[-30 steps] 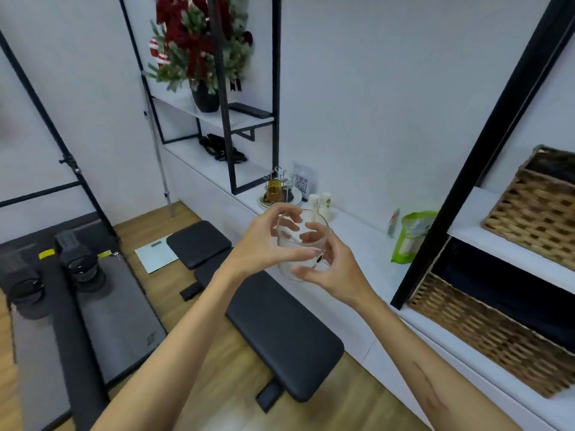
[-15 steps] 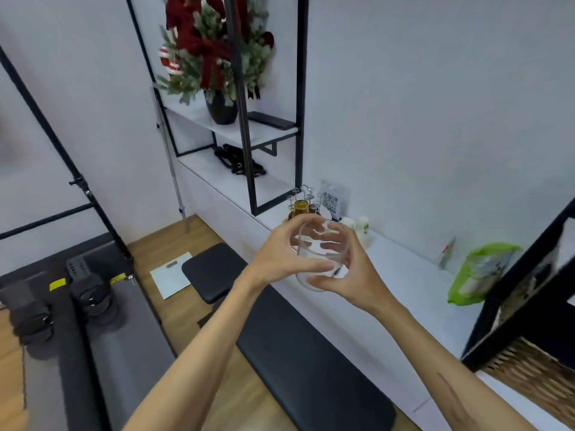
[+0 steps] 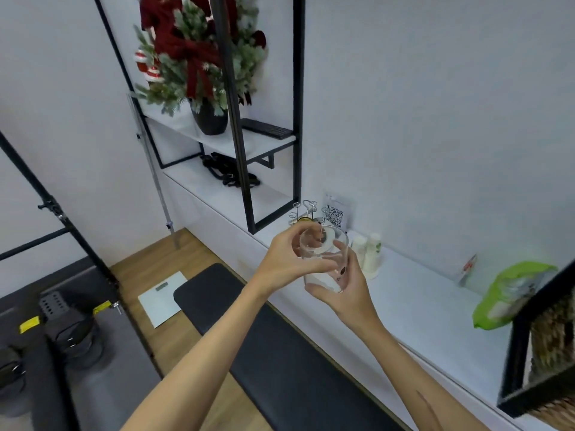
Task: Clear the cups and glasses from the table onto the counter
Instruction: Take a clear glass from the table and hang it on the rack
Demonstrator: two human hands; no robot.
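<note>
A clear drinking glass [image 3: 325, 269] is held upright in the air in front of me, just over the near edge of the white counter [image 3: 413, 293]. My left hand [image 3: 287, 259] grips its rim and upper side from the left. My right hand [image 3: 345, 293] cups its base and right side, fingers curled round it. Two stacked white paper cups [image 3: 371, 256] stand on the counter right behind the glass.
A metal cup rack [image 3: 306, 213] and a QR-code sign [image 3: 334, 213] stand by the black shelf frame [image 3: 249, 181]. A green bag [image 3: 510, 293] lies further right, beside a wicker basket [image 3: 550, 349]. A black padded bench [image 3: 280, 353] runs below the counter.
Both hands have carried the glass toward the counter. The view has swung left, so the wicker baskets have slid out to the right edge.
</note>
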